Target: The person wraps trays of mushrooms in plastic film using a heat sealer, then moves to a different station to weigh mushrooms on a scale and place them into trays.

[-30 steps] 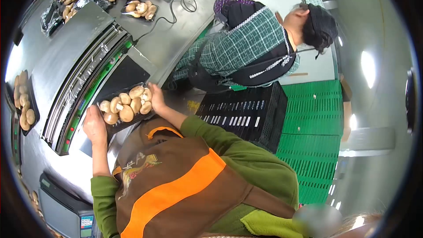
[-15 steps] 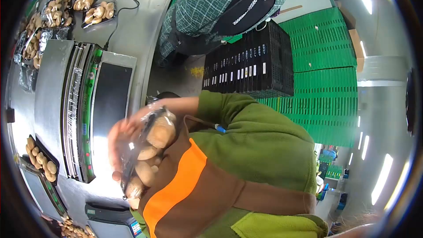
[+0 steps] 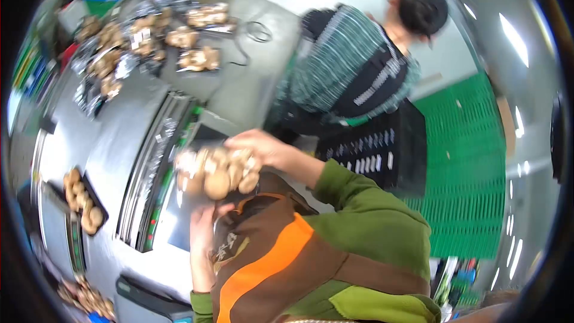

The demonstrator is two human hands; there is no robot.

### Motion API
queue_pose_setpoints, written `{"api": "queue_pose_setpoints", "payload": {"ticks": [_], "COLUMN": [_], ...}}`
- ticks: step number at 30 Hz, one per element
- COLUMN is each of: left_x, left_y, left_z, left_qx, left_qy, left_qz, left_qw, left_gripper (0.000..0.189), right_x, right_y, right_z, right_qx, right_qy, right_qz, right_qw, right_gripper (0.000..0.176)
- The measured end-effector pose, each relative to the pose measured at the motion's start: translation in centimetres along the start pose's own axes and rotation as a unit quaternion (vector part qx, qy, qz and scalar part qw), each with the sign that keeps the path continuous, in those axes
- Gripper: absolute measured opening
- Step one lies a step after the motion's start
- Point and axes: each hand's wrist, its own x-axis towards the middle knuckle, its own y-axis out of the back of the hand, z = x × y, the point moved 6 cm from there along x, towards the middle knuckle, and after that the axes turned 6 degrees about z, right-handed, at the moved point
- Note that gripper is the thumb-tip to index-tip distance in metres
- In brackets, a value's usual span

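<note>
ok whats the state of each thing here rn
right hand: gripping the pack
left hand: near the pack, grip unclear
pack: held, filled with mushrooms
tray: filled, resting
far packs: wrapped, bunched together
green crates: stacked
black crates: stacked
machine: on or off unclear
cap: worn

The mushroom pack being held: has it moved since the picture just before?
Yes. Held by the right hand, the pack has swung from against the apron to overlap the machine's dark plate.
</note>
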Motion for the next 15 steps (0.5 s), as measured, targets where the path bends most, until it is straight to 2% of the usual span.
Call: {"api": "queue_pose_setpoints", "payload": {"ticks": [1, 2, 3, 4, 5, 6, 7, 8, 10, 11, 12, 13, 14, 15], "left_x": [-0.6, -0.7, -0.7, -0.9, -1.7, -2.6, -4.1, -5.6, -7.1, -7.2, -7.2, -6.6, -6.1, -5.4], "left_y": [-0.9, 0.6, 2.5, 4.5, 7.0, 9.1, 10.7, 12.3, 17.8, 20.8, 23.7, 27.6, 28.8, 29.7], "left_z": [3.6, 5.2, 6.8, 8.3, 10.4, 12.6, 15.2, 17.5, 20.7, 21.6, 22.2, 22.3, 22.9, 22.4], "left_qx": [-0.017, 0.015, 0.073, 0.137, 0.206, 0.276, 0.328, 0.376, 0.472, 0.499, 0.521, 0.498, 0.472, 0.391], "left_qy": [-0.053, -0.113, -0.184, -0.245, -0.301, -0.346, -0.393, -0.43, -0.384, -0.319, -0.252, -0.205, -0.154, -0.117], "left_qz": [0.06, 0.101, 0.145, 0.187, 0.278, 0.359, 0.442, 0.512, 0.643, 0.679, 0.709, 0.696, 0.675, 0.624], "left_qw": [0.997, 0.988, 0.969, 0.941, 0.888, 0.822, 0.737, 0.642, 0.466, 0.434, 0.402, 0.475, 0.546, 0.667], "left_gripper": [0.03, 0.032, 0.034, 0.036, 0.039, 0.043, 0.049, 0.056, 0.077, 0.087, 0.097, 0.101, 0.106, 0.11], "right_x": [1.7, 3.2, 6.9, 8.5, 7.0, 8.6, 7.2, 8.4, 10.8, 10.7, 10.8, 11.1, 11.0, 10.7], "right_y": [1.0, 1.6, 4.4, 6.1, 4.4, 5.2, 2.5, 2.2, 1.5, 0.9, 0.0, -0.9, -1.8, -2.2], "right_z": [-1.0, -2.3, -3.1, -4.6, -8.1, -8.1, -9.5, -8.7, -6.4, -5.6, -4.0, -2.9, -2.9, -3.0], "right_qx": [0.06, 0.229, 0.251, 0.299, 0.357, 0.488, 0.49, 0.484, 0.324, 0.323, 0.264, 0.204, 0.203, 0.187], "right_qy": [0.071, 0.009, 0.115, 0.169, 0.223, 0.136, 0.078, 0.073, 0.073, 0.075, 0.045, 0.015, 0.014, 0.014], "right_qz": [-0.029, -0.113, -0.118, -0.04, 0.019, 0.045, 0.043, 0.031, -0.097, -0.101, -0.07, -0.037, -0.033, -0.006], "right_qw": [0.995, 0.967, 0.954, 0.938, 0.907, 0.861, 0.867, 0.872, 0.938, 0.938, 0.961, 0.978, 0.978, 0.982], "right_gripper": [0.029, 0.027, 0.027, 0.028, 0.031, 0.035, 0.037, 0.037, 0.03, 0.03, 0.026, 0.022, 0.022, 0.02]}}
